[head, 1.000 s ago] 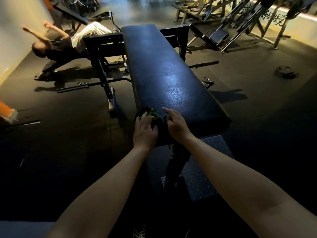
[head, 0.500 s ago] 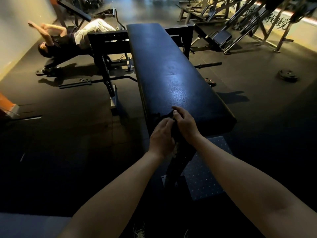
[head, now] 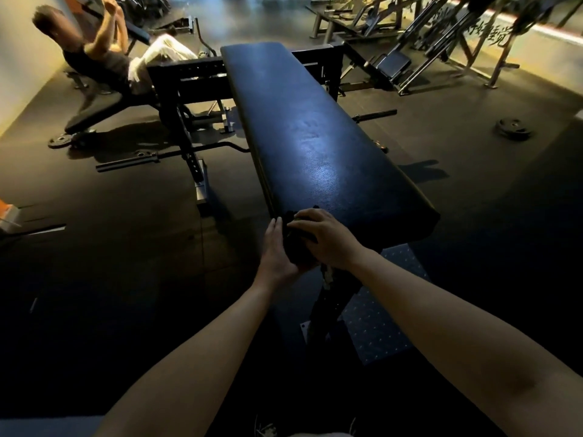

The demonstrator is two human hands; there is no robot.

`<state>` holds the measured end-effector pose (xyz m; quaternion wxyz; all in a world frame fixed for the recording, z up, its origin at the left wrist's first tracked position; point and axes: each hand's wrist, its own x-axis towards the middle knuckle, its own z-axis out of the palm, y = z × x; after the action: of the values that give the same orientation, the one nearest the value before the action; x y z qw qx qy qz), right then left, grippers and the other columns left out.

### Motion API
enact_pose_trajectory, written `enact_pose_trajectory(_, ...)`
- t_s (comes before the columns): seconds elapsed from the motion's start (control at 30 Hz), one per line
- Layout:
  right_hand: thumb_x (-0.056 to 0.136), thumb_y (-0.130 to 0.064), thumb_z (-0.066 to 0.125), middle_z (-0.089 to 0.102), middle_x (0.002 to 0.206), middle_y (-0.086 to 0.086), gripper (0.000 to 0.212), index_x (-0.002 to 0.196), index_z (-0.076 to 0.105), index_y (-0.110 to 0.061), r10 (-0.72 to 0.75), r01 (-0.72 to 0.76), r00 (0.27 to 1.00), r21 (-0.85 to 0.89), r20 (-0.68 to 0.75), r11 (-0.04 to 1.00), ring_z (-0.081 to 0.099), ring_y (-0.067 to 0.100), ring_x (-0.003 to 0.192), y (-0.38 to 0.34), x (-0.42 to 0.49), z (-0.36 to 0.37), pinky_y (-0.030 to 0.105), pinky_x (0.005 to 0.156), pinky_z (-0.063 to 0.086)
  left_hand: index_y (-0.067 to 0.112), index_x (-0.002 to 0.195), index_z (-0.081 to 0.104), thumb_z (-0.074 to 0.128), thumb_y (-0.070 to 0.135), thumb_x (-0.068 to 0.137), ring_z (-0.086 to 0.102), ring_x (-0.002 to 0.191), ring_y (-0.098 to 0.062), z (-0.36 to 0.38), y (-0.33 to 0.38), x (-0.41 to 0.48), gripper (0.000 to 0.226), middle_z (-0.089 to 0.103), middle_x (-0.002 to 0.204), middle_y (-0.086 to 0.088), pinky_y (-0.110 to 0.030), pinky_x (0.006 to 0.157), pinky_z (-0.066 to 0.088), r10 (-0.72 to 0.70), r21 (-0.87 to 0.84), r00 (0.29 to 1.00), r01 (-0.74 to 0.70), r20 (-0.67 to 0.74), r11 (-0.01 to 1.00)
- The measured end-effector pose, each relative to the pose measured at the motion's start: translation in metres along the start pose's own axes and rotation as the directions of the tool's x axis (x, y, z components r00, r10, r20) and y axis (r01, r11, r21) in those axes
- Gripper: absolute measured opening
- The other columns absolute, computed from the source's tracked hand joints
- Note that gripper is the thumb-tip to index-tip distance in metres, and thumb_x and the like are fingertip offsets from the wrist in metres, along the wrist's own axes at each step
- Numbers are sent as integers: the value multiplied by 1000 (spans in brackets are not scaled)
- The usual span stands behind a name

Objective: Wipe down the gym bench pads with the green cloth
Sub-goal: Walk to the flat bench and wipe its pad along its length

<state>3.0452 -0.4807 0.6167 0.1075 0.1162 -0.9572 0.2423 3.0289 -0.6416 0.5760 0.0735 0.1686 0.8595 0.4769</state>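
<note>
Down at the near left corner of the bench pad (head: 315,146), the cloth (head: 298,247) sits bunched between both hands, looking almost black in the dim light. The right hand (head: 329,239) curls over its top, gripping it; the left hand (head: 277,252) presses against its left side, fingers straight.
</note>
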Motion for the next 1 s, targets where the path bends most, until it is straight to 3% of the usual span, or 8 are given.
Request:
enact_pose_trajectory(0.13,77,0,58,66,112,9,40,112,73,-13,101,-115,972,-54,-213,992,61,35,101,26,-9,-7,40,91,51,18,158,17,85,25,76,12,152,-18,-3,-6,-2,107,16,164,-9,-26,122,13,73,51,997,-71,-28,996)
enact_pose_trajectory(0.27,81,4,56,64,109,10,37,110,74,-12,420,-441,806,50,-416,896,57,37,100,29,-9,-10,32,91,43,29,158,19,81,33,79,15,152,-21,-4,1,-6,100,13,166,-6,-34,120,20,75,112,997,-71,-26,991)
enact_pose_trajectory(0.33,81,1,57,65,107,10,34,107,74,-11,406,-402,821,98,-401,910,58,34,100,10,-2,-3,31,90,43,23,156,27,77,38,80,15,152,-23,-6,6,-5,92,12,166,-7,-34,122,18,101,233,994,-90,-35,968)
enact_pose_trajectory(0.43,83,-9,61,66,110,9,31,111,73,-12,134,-128,962,41,-239,991,59,30,104,-16,3,11,35,93,46,7,152,34,70,53,75,14,151,-26,-6,9,-2,97,18,163,-12,-37,125,13,222,329,975,-201,-25,923)
enact_pose_trajectory(0.5,87,-13,61,63,117,9,34,120,70,-14,64,-65,985,0,-159,998,54,31,113,-15,4,10,37,97,44,3,153,31,76,55,72,17,151,-28,-5,12,0,105,23,161,-14,-37,125,12,191,334,982,-179,-1,925)
enact_pose_trajectory(0.77,80,1,60,67,110,12,35,108,76,-11,221,-246,941,-69,-256,967,59,39,102,47,-18,-27,39,91,49,18,157,24,66,61,82,10,151,-24,10,28,6,95,18,162,-8,-37,124,11,67,464,995,-29,-67,885)
enact_pose_trajectory(0.9,86,-1,56,64,114,11,33,111,74,-12,446,-478,828,-12,-340,878,55,36,107,61,-24,-41,35,94,44,21,158,20,63,60,84,4,152,-23,12,33,3,94,12,164,-7,-34,124,7,28,485,998,4,-57,874)
enact_pose_trajectory(1.0,79,4,60,69,104,14,31,104,76,-6,296,-278,889,102,-350,955,63,30,96,28,-11,-31,23,90,42,21,157,20,65,57,83,2,151,-26,15,44,6,94,10,163,-10,-38,124,8,-26,494,999,38,-32,869)
